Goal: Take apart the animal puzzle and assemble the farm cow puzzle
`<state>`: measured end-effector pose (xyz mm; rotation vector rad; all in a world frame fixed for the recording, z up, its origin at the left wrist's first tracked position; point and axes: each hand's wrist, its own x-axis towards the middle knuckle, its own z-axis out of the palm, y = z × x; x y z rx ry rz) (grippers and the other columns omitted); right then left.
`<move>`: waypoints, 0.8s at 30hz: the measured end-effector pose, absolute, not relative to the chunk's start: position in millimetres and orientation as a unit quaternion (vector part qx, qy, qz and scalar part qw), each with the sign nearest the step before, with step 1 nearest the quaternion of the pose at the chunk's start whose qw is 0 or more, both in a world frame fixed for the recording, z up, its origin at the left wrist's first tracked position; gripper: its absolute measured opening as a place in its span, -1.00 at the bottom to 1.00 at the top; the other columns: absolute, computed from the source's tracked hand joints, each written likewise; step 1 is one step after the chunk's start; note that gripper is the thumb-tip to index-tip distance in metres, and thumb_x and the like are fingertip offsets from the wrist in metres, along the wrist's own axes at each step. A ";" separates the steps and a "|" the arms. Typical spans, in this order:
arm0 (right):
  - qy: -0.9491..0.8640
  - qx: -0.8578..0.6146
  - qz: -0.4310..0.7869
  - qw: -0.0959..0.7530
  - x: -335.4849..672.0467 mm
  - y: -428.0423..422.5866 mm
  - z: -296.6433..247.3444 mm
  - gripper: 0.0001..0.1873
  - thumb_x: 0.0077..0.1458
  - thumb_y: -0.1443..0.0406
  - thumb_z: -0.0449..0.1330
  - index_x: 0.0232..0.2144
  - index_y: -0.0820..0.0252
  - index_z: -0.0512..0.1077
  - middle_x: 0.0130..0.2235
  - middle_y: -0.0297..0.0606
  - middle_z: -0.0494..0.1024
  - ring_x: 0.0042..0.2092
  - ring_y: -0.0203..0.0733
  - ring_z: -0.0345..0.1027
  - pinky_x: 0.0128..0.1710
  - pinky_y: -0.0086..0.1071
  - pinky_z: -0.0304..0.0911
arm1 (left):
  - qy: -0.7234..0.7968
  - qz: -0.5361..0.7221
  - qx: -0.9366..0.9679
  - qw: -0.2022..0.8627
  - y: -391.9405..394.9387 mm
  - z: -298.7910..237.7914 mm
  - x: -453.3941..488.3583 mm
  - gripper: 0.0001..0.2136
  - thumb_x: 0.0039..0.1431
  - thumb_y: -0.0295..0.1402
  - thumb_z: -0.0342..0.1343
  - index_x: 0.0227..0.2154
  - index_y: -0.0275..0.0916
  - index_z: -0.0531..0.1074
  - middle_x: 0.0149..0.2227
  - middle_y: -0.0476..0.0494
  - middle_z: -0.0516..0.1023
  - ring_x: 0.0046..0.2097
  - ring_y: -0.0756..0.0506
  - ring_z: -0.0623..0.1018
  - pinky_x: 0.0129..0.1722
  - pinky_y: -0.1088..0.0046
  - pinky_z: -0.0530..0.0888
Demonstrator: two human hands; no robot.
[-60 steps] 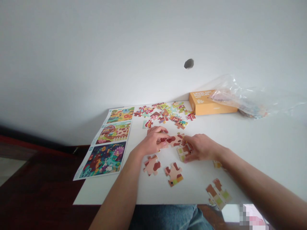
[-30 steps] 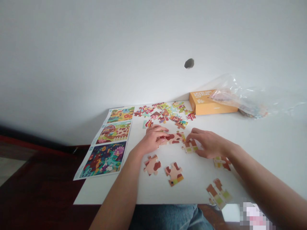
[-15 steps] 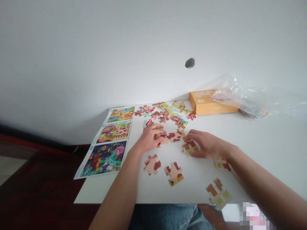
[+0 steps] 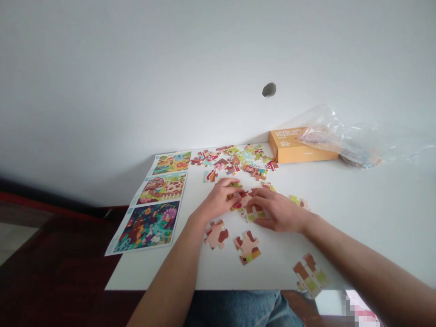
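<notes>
Now the person's right hand is moving in beside the left hand, and the two are working almost fingertip to fingertip over a cluster of cream-and-brown cow-patterned cardboard jigsaw pieces. That cluster is sitting at the middle of the white tabletop, mostly hidden by the fingers. The left hand is curling down onto it, and the right hand is lying over it with its fingers spread. Both hands are touching the pieces, but I cannot tell whether either is truly gripping them.

Around the hands, a green-and-cream jigsaw piece is lying at three o'clock, now well clear of the right hand. Two separate cow-patterned pieces are resting at six o'clock, and a joined strip of brown-and-green pieces is lying at four. A heap of multicoloured loose pieces is spreading out at twelve, an orange cardboard puzzle box is sitting at one, and a printed sheet of three farmyard pictures is lying at ten.
</notes>
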<state>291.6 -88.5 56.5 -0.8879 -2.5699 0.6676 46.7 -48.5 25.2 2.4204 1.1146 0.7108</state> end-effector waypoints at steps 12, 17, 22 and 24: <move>-0.915 -0.298 0.212 0.169 293.2 -86.8 53.8 -0.74 0.10 0.25 0.25 -0.12 0.12 0.52 -0.11 -0.11 0.41 -0.07 -0.07 0.32 0.01 -0.16 0.21 | 0.365 0.225 0.882 0.193 -48.4 31.9 48.2 -0.73 0.18 -0.47 0.17 -0.08 -0.06 0.57 0.05 -0.08 0.54 0.12 -0.18 0.40 0.18 0.12 0.33; -0.913 -0.303 0.217 0.167 292.3 -87.5 54.5 -0.73 0.09 0.27 0.25 -0.12 0.11 0.51 -0.10 -0.11 0.42 -0.06 -0.07 0.33 0.01 -0.16 0.21 | 0.361 0.226 0.882 0.204 -47.7 29.2 48.3 -0.76 0.21 -0.44 0.16 -0.11 -0.05 0.59 0.01 -0.04 0.58 0.14 -0.19 0.38 0.19 0.11 0.32; -0.914 -0.305 0.215 0.161 293.7 -86.4 57.5 -0.79 0.07 0.28 0.26 -0.20 0.17 0.49 -0.17 -0.13 0.45 -0.10 -0.07 0.32 -0.04 -0.19 0.23 | 0.356 0.226 0.881 0.213 -47.8 29.6 47.6 -0.75 0.21 -0.43 0.15 -0.10 -0.03 0.59 0.00 -0.04 0.59 0.12 -0.19 0.37 0.17 0.09 0.32; -0.914 -0.302 0.219 0.160 295.4 -85.1 58.4 -0.81 0.06 0.27 0.27 -0.23 0.17 0.47 -0.21 -0.16 0.45 -0.13 -0.09 0.32 -0.07 -0.21 0.23 | 0.355 0.224 0.882 0.213 -48.1 31.4 47.2 -0.75 0.21 -0.43 0.15 -0.10 -0.03 0.59 -0.02 -0.05 0.60 0.11 -0.19 0.38 0.15 0.09 0.33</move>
